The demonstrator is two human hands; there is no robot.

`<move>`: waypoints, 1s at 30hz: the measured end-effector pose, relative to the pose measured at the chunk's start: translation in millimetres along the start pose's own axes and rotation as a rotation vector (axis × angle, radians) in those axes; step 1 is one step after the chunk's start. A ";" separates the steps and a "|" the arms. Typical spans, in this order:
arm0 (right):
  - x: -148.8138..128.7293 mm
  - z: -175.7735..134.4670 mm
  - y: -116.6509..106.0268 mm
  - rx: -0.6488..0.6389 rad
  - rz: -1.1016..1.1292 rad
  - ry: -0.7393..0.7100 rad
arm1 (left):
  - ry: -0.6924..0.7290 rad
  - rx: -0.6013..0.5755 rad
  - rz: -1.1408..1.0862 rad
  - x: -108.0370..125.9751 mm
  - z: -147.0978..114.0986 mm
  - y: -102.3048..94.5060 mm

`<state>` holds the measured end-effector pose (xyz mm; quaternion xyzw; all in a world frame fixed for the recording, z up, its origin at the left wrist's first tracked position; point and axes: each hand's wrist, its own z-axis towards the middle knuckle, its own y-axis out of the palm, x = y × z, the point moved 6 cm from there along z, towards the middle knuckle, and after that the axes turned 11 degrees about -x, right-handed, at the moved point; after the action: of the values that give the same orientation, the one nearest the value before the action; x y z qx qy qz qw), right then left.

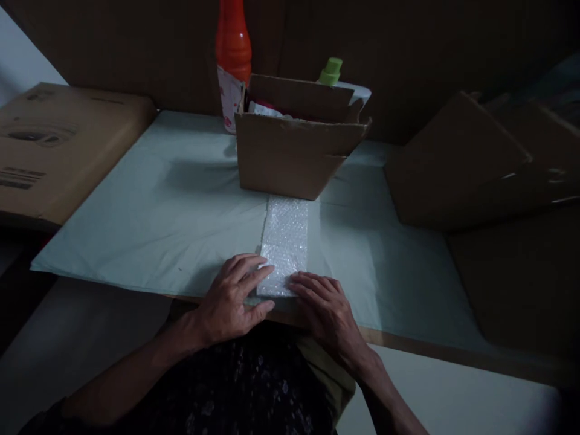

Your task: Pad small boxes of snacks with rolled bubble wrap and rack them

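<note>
A strip of bubble wrap (286,232) lies flat on the pale green cloth, running from the table's front edge back to a cardboard box. Its near end looks folded over into a thicker layer. My left hand (233,296) rests at the left side of that near end, fingers stretched apart and fingertips touching the wrap. At the right side, my right hand (324,305) lies with its fingers extended over the wrap's corner; its thumb is hidden. Neither hand grips anything that I can see.
The open cardboard box (281,154) stands at the strip's far end with things inside. Behind it are an orange bottle (233,48) and a green-capped bottle (330,71). A flat carton (67,145) lies left; dark open cartons (457,163) stand right. Green cloth (194,211) covers the table.
</note>
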<state>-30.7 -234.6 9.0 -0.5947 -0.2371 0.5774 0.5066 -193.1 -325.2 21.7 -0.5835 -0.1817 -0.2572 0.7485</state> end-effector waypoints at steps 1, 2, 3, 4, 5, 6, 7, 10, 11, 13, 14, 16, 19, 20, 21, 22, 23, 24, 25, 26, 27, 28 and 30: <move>0.4 2.3 -1.6 -0.003 0.043 0.011 | 0.037 -0.010 -0.004 2.6 -1.3 0.5; 1.6 4.6 -2.6 -0.006 0.088 0.032 | 0.047 -0.017 -0.013 2.9 -1.7 1.9; 3.5 6.4 -3.2 -0.002 0.128 0.062 | 0.034 -0.019 -0.025 1.2 -1.1 3.8; 5.8 7.5 -3.8 0.015 0.157 0.097 | 0.005 -0.015 -0.039 -2.1 0.3 5.8; 7.9 7.8 -5.0 0.049 0.164 0.128 | -0.031 -0.006 -0.052 -6.4 2.5 7.9; 9.6 7.0 -7.0 0.101 0.147 0.153 | -0.066 0.003 -0.061 -10.9 5.3 10.0; 10.2 5.3 -9.7 0.163 0.109 0.168 | -0.099 0.011 -0.062 -15.3 8.4 11.8; 5.2 -0.3 -14.9 0.288 -0.064 0.131 | -0.162 0.040 0.000 -25.3 16.9 15.3; 2.6 -0.2 -13.4 0.272 -0.112 0.101 | -0.174 0.040 0.029 -27.3 18.8 16.4; -1.0 3.6 -6.3 0.175 -0.179 0.047 | -0.198 0.039 0.073 -29.9 20.0 17.8; -1.8 6.5 -2.2 0.124 -0.200 0.023 | -0.203 0.047 0.085 -30.1 19.3 17.3; -1.4 13.2 3.1 0.063 -0.221 -0.008 | -0.180 0.071 0.088 -27.3 16.1 14.4; 0.6 21.6 1.3 0.066 -0.188 -0.032 | -0.061 0.045 0.059 -16.6 10.0 9.6; 1.3 23.3 -0.7 0.070 -0.154 -0.031 | -0.024 0.023 0.042 -13.1 8.0 8.1; 2.1 24.5 -2.6 0.066 -0.108 -0.028 | -0.003 0.007 0.017 -10.7 6.1 6.4; 2.8 25.3 -4.1 0.055 -0.053 -0.023 | 0.001 -0.004 -0.015 -9.9 4.7 4.7; 3.7 25.5 -5.1 0.042 -0.001 -0.013 | -0.009 -0.009 -0.048 -10.4 4.0 3.2; 4.9 25.2 -6.0 0.037 0.038 0.005 | -0.033 -0.006 -0.074 -12.4 4.2 2.1; 6.4 24.5 -7.2 0.047 0.052 0.029 | -0.063 0.002 -0.086 -15.5 5.4 1.5; 7.7 23.1 -9.0 0.077 0.037 0.052 | -0.093 0.015 -0.080 -19.3 7.5 1.4; 8.4 21.3 -11.2 0.122 -0.002 0.071 | -0.118 0.033 -0.057 -23.3 10.5 1.7; 8.5 19.3 -12.9 0.164 -0.054 0.084 | -0.137 0.052 -0.020 -27.3 14.1 2.4; 7.1 16.9 -11.7 0.182 -0.148 0.083 | -0.168 0.073 0.062 -34.7 21.9 5.4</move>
<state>-41.2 -218.5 19.1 -0.5506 -0.2058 0.5326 0.6090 -217.0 -297.0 3.2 -0.5808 -0.2350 -0.1775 0.7589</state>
